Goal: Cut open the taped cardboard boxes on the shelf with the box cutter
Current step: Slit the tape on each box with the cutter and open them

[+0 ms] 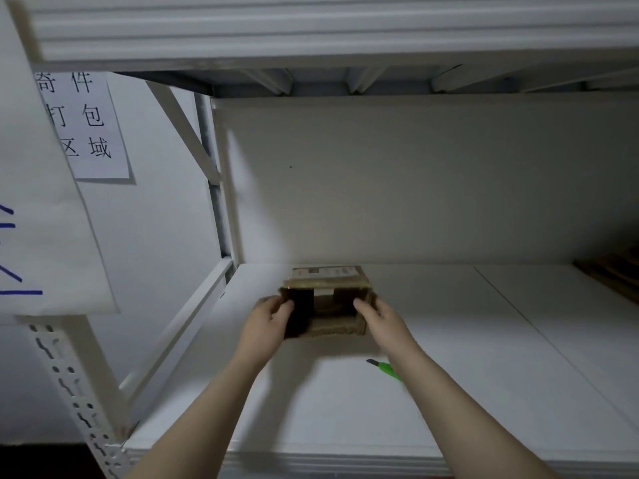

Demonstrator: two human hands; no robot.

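Observation:
A small brown cardboard box (pixel 326 302) stands on the white shelf (pixel 449 375), near the back panel. Its top is open, the inside looks dark, and a flap with a white label is folded back at the far side. My left hand (pixel 269 314) grips the box's left wall, thumb over the rim. On the right wall, my right hand (pixel 375 314) grips the same way. The green box cutter (pixel 385 369) lies on the shelf in front of the box, partly hidden under my right forearm, its dark tip pointing left.
The shelf above (pixel 311 32) hangs low overhead. A white upright post (pixel 221 188) and diagonal brace bound the left side. A paper sign with black characters (pixel 83 126) hangs on the left wall. Brown cardboard (pixel 612 271) sits at the shelf's far right edge.

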